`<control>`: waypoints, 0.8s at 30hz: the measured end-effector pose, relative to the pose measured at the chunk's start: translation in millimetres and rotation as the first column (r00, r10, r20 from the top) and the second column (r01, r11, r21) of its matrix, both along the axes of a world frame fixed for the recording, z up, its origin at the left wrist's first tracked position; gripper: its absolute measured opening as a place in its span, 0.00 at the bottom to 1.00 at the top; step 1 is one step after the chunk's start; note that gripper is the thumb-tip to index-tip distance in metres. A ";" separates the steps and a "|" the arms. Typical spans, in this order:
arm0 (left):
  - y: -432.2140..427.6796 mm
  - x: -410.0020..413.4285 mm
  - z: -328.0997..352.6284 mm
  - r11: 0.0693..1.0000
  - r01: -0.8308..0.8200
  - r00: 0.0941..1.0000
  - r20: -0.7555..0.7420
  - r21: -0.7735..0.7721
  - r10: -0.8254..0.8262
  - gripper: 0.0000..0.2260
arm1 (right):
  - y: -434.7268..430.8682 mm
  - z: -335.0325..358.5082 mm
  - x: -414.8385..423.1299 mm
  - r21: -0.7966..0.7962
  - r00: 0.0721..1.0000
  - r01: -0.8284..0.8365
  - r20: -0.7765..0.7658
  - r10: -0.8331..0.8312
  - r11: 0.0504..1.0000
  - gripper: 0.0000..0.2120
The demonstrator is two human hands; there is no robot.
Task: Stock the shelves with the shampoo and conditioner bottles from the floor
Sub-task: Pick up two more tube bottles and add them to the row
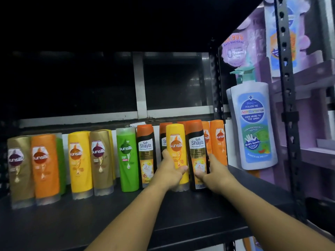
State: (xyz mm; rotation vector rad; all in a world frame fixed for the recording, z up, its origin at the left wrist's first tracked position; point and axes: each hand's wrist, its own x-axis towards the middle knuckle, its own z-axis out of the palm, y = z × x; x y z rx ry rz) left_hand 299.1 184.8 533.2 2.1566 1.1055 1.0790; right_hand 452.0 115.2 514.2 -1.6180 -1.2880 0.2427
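On the shelf [126,214], the left hand [168,173] grips a yellow bottle [176,142] while the right hand [215,173] grips a black bottle [197,142] just beside it.

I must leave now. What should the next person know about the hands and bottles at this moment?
The left hand grips the yellow Sunsilk bottle; right hand grips the black Safi Shayla bottle. Both bottles are upright on the shelf, before the orange bottles. Done: a row already stands to the left. To do: release these two; the floor stock is not in view.
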 end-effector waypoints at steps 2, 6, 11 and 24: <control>10.7 5.1 -3.0 0.999 -0.033 0.999 0.021 0.016 0.032 0.26 | 13.4 0.5 1.1 0.012 1.000 0.018 0.016 -0.018 1.000 0.28; 22.7 8.7 -14.9 0.992 -0.091 0.991 0.106 0.093 0.081 0.27 | 31.9 -6.7 0.1 0.061 0.999 0.030 0.025 -0.032 0.998 0.27; 30.4 5.9 -24.0 0.985 -0.118 0.993 0.032 0.129 0.115 0.39 | 37.5 -15.9 4.6 0.090 0.998 -0.033 0.053 0.029 0.995 0.30; 29.0 0.0 -25.3 0.966 -0.243 0.966 -0.066 0.092 0.249 0.22 | 43.2 -21.6 6.1 0.031 0.975 -0.007 0.224 0.000 0.999 0.26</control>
